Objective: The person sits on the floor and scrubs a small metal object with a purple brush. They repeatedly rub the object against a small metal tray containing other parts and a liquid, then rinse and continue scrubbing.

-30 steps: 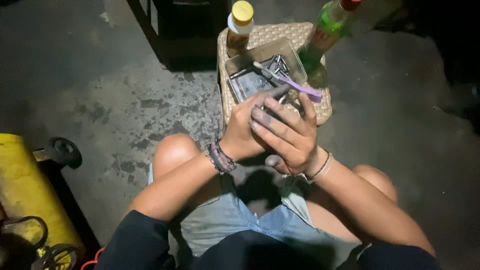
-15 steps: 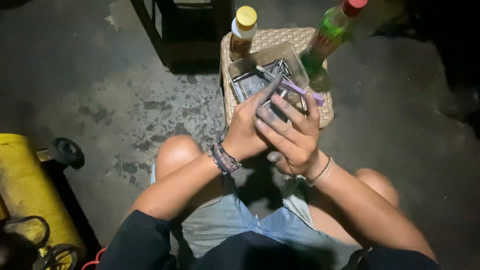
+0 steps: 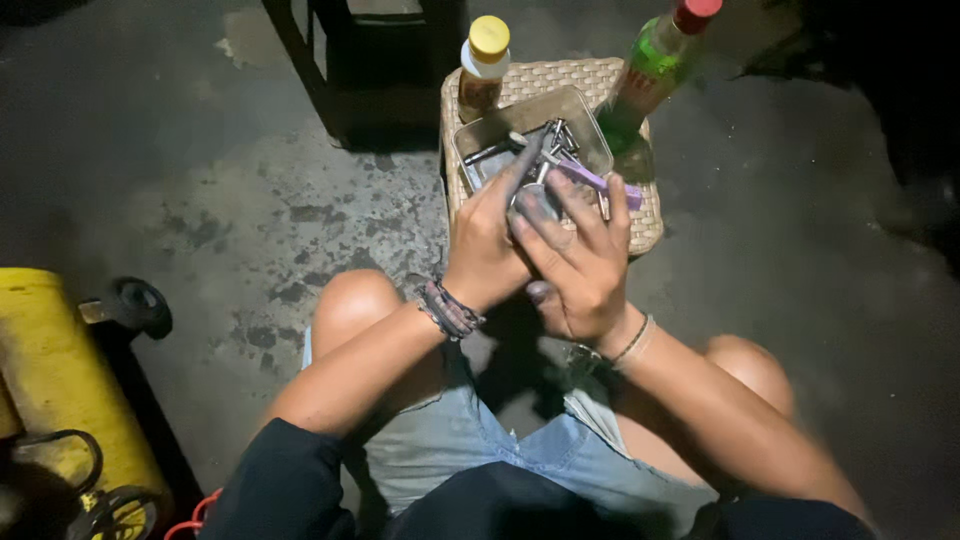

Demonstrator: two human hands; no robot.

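Yellow-capped bottle (image 3: pixel 484 68) far left, green red-capped bottle (image 3: pixel 655 72) far right, flanking the metal tray (image 3: pixel 480 142); left hand (image 3: pixel 487 250) and right hand (image 3: pixel 580 262) pressed together, clasping a small grey part (image 3: pixel 535 204) just over the tray's near edge; its axis can't be made out.

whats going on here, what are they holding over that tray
A person sits on a dark concrete floor with both hands together over a metal tray of small metal parts. The left hand and right hand share a grip on a small round grey part; the fingers look grimy. The tray rests on a wicker stool beside a yellow-capped bottle and a green bottle.
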